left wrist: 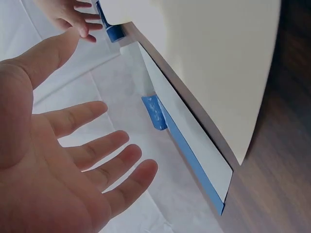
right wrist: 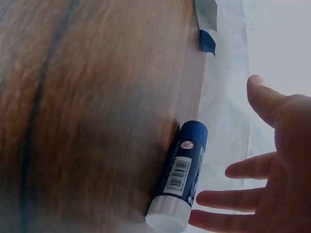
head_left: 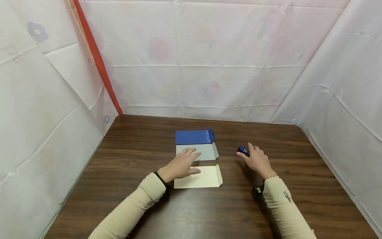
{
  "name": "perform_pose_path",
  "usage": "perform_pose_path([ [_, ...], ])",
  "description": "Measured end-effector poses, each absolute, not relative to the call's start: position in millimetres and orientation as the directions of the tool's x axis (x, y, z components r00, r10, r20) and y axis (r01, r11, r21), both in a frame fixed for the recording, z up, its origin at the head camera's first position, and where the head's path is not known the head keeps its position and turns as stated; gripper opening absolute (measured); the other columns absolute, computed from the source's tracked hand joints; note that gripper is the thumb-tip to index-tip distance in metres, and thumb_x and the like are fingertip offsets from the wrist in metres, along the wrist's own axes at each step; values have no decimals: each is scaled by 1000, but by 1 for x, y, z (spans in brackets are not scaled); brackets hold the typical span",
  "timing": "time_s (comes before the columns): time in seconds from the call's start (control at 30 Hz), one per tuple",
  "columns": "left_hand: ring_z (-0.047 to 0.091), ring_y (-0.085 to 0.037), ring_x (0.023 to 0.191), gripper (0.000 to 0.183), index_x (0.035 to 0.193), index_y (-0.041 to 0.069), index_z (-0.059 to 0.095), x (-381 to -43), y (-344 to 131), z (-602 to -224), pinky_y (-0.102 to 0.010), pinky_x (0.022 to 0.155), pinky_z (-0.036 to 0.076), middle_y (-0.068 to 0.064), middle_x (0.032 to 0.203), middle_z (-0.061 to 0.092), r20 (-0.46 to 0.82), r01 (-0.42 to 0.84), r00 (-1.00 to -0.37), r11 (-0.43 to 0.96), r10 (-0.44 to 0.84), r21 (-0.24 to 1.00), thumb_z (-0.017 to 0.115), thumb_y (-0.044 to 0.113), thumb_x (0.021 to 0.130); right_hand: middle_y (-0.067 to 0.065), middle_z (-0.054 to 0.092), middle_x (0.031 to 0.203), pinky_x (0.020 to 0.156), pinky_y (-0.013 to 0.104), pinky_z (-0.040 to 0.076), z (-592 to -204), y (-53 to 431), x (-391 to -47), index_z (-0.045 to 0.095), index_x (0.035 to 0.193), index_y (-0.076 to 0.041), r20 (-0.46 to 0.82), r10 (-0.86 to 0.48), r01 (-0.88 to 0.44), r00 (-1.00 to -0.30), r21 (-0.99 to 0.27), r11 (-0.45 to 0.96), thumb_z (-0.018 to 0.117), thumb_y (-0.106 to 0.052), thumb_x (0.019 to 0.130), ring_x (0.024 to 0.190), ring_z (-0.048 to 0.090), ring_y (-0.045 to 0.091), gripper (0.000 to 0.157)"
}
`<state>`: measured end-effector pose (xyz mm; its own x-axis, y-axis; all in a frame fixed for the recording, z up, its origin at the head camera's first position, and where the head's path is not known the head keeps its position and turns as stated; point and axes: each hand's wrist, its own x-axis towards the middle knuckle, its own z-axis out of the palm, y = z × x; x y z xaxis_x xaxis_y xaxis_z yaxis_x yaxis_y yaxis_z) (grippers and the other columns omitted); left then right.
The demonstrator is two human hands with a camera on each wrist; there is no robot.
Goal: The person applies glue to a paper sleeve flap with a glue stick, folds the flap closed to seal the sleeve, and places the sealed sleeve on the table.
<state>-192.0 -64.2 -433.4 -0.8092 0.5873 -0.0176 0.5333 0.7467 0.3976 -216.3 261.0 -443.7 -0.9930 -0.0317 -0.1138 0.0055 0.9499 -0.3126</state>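
Note:
A blue glue stick [right wrist: 182, 167] with a white end lies on its side on the table, beside my right hand [head_left: 257, 160]. The right fingers are spread around it, and in the right wrist view a gap shows between thumb and stick; whether a fingertip touches it I cannot tell. My left hand [head_left: 181, 165] hovers with fingers apart above the light grey paper piece [head_left: 209, 152] and the cream paper piece [head_left: 206, 177], holding nothing. A blue paper piece [head_left: 192, 137] lies behind the grey one, edge to edge. Each piece has a folded flap at its right end.
The dark wooden table [head_left: 125, 146] is bounded by white patterned sheets [head_left: 191, 83] at the back and both sides. A red strip [head_left: 98, 59] runs down the back left corner. Bands with small devices [head_left: 258, 190] sit on the wrists.

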Motion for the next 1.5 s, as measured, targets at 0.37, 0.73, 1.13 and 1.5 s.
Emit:
perform_pose_path([
  [0.37, 42, -37, 135, 64, 142, 9, 48, -183, -63, -437, -58, 104, 40, -18, 147, 44, -49, 547, -793, 745, 608, 383, 70, 38, 90, 38, 36, 142, 94, 67, 39, -449, 268, -214, 26, 151, 5, -105, -35, -3, -994, -290, 957, 46, -57, 97, 125, 40, 57, 84],
  [0.73, 52, -26, 108, 64, 137, 9, 54, -179, -63, -442, -39, 84, 49, -12, 124, 56, -26, 599, -765, 726, 643, 337, 75, 39, 85, 39, 39, 139, 93, 65, 41, -452, 271, -212, 30, 148, 8, -112, -39, -6, -993, -283, 959, 53, -45, 98, 123, 42, 56, 76],
  [1.13, 48, -19, 97, 61, 130, 11, 60, -176, -64, -445, -30, 78, 45, -6, 114, 57, -29, 615, -751, 715, 659, 333, 80, 37, 79, 38, 44, 134, 92, 61, 44, -455, 273, -212, 36, 144, 10, -119, -61, -27, -991, -272, 962, 57, -37, 98, 119, 45, 55, 69],
  [1.5, 47, -19, 96, 57, 126, 11, 65, -173, -66, -447, -31, 81, 46, -7, 112, 57, -93, 596, -745, 722, 660, 350, 83, 34, 77, 35, 48, 129, 90, 59, 45, -459, 272, -216, 42, 141, 8, -143, -40, -2, -989, -256, 967, 61, -34, 96, 116, 49, 51, 65],
])
